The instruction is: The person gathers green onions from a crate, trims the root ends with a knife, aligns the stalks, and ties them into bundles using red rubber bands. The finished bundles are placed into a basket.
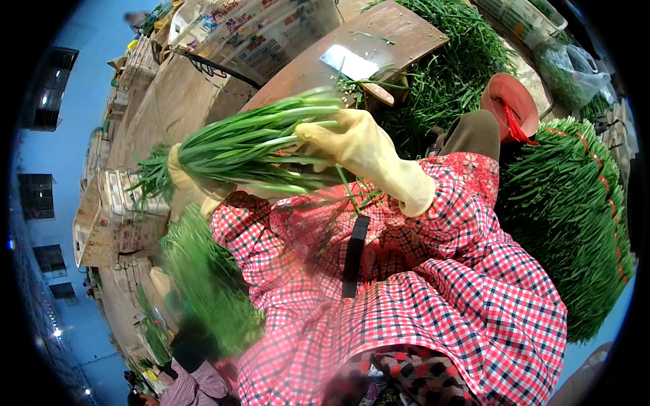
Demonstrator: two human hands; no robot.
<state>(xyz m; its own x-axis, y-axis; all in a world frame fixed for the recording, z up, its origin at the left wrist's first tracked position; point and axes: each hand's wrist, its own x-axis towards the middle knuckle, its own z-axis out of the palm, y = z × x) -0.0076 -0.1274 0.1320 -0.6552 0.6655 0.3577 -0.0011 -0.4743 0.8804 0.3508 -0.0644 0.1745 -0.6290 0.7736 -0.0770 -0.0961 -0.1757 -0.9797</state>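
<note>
A bunch of long green leafy stalks with pale ends (pixel 254 137), which look like garlic chives, lies across my two hands above my lap. My left hand (pixel 190 177), in a cream rubber glove, is wrapped around its leafy part. At the pale ends, my right hand (pixel 355 139), gloved alike, grips the stalks with the thumb on top; its fingers are partly hidden. A few loose blades (pixel 353 195) hang below the right hand. Just beyond it, a cleaver (pixel 350 62) with a wooden handle rests on a brown board (pixel 401 30) among small cut bits.
Loose greens (pixel 457 56) heap beside the board. On the right stand a red container (pixel 513 101) with red ties and a large stack of bundled greens (pixel 563 223). More greens (pixel 203 274) lie at left, near stacked crates (pixel 134 218). Another person's sleeve (pixel 195 383) shows lower left.
</note>
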